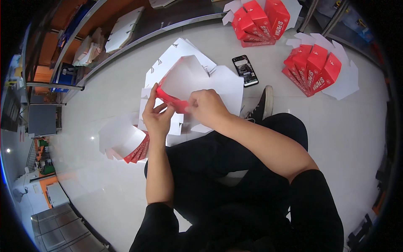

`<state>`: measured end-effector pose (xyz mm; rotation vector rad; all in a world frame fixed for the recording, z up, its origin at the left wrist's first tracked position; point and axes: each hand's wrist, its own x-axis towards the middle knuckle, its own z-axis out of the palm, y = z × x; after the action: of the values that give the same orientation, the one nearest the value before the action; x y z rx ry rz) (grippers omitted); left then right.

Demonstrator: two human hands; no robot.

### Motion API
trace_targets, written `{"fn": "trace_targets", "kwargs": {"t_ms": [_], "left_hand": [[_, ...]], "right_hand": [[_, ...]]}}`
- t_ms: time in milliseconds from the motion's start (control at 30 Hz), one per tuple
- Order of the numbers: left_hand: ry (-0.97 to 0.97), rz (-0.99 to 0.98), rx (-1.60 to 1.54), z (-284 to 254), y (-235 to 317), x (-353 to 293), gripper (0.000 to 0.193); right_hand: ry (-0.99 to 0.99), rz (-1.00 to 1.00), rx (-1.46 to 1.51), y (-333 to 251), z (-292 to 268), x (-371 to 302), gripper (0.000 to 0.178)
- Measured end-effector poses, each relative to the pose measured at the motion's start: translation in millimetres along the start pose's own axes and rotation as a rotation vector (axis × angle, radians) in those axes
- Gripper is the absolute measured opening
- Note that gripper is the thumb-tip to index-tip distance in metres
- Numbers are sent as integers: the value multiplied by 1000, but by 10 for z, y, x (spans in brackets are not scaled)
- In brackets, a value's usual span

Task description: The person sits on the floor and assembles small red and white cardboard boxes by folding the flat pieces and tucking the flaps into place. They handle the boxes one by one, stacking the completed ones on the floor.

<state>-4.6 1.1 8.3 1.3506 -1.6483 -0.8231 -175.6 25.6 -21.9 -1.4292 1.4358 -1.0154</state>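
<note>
In front of my crossed legs I hold a partly folded red-and-white paper food box (181,105) with its white inside facing up. My left hand (157,119) grips the box's left corner, thumb on the near red wall and fingers around the outside. At the near right end of that wall, the fingers of my right hand (206,105) are pinched on the cardboard, slightly blurred. Flat white box blanks (163,67) lie in a loose pile beneath it. A nested stack of folded boxes (138,150) rests on the floor beside my left forearm.
Two more fanned stacks of red boxes, one at the far right (312,69) and one farther back (262,25), sit on the tiled floor. A phone (245,70) lies between them and the blanks. My shoe (264,103) is close by. Metal-edged shelves (121,31) border the back.
</note>
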Motion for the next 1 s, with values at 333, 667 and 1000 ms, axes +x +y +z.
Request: {"fn": "trace_targets", "kwargs": {"t_ms": [333, 667, 1000], "left_hand": [[1, -56, 49, -5, 7, -16, 69], [110, -8, -16, 31, -30, -4, 70], [63, -53, -71, 19, 81, -18, 69]], "right_hand": [[-68, 161, 128, 9, -36, 50, 15], [15, 143, 202, 28, 40, 46, 18], [-34, 17, 217, 55, 66, 69, 14]]}}
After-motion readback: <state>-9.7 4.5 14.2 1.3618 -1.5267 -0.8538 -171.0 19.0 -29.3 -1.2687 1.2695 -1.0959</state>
